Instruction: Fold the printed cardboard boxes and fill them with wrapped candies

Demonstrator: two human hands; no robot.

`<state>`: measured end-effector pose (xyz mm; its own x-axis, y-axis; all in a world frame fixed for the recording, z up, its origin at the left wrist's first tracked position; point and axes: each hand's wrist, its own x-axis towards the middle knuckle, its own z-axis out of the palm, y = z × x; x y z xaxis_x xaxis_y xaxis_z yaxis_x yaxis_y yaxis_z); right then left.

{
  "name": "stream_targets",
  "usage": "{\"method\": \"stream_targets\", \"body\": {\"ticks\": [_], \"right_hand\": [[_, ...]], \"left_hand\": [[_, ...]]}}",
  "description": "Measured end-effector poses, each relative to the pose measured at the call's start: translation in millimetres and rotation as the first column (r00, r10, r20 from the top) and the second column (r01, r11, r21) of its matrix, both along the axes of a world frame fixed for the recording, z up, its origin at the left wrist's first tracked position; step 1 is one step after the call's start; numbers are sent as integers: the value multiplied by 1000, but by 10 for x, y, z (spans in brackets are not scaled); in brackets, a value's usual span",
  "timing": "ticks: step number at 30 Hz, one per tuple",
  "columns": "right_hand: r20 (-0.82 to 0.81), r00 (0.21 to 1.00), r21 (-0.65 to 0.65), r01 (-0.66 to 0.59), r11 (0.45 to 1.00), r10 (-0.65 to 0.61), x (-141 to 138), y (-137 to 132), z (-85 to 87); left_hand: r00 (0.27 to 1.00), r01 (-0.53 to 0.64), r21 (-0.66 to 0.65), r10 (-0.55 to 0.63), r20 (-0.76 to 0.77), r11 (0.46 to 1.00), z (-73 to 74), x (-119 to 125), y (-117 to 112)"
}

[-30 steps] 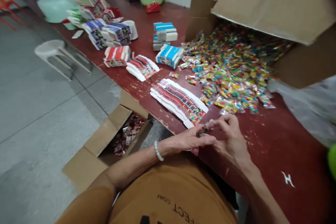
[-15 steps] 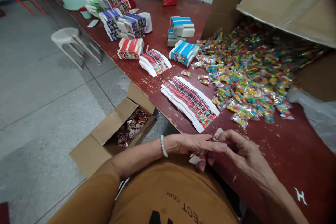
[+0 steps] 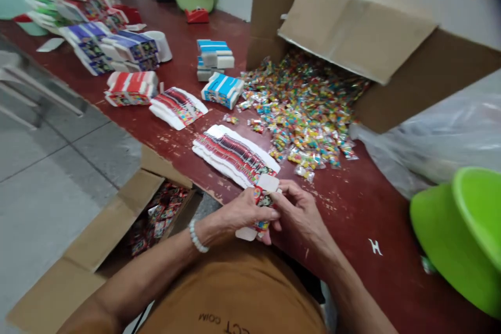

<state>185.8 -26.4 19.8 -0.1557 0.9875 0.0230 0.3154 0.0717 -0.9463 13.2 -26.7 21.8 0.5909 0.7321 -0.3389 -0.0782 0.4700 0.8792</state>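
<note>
A small printed candy box point(image 3: 264, 199) with white flaps sticking out at both ends is held near the table's front edge. My left hand point(image 3: 229, 214) wraps around its side, thumb across the front. My right hand point(image 3: 299, 211) pinches the box near its upper flap; its fingertips are partly hidden. Just beyond lies a fanned row of flat red box blanks point(image 3: 235, 154). A shorter fanned stack of blanks point(image 3: 178, 107) lies farther left. Wrapped colourful candies point(image 3: 301, 115) spread to the right of these, spilling from a cardboard carton point(image 3: 352, 26).
Blue bundles point(image 3: 223, 90), a red bundle point(image 3: 131, 87) and purple bundles point(image 3: 129, 47) stand farther back. An open carton of red packets point(image 3: 156, 214) sits below the table's left edge. A green tub point(image 3: 450, 224) is at the right, a red tape dispenser point(image 3: 197, 15) at the back.
The view has swung right, bringing the green tub into sight. The candy box has turned more upright in my hands, its printed face and upper flap now showing. Both hands still hold it.
</note>
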Motion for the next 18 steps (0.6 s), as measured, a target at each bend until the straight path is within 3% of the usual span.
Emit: {"method": "stream_targets", "body": {"ticks": [5, 8, 10, 14, 18], "right_hand": [[-9, 999, -28, 33, 999, -34, -9, 75, 60], [-88, 993, -75, 76, 994, -83, 2, 84, 27], [-216, 966, -122, 118, 986, -142, -29, 62, -19], [-380, 907, -132, 143, 981, -183, -130, -10, -98], [-372, 909, -151, 143, 978, -190, -119, -13, -101]], "left_hand": [[974, -206, 109, 214, -71, 973, 2, 3, -7], [899, -417, 165, 432, -68, 894, -4, 35, -63], [861, -496, 170, 507, -25, 851, -3, 63, -102], [843, -532, 192, 538, 24, 825, 0, 91, -123], [868, -494, 121, 496, 13, 861, -20, 69, -92]]}}
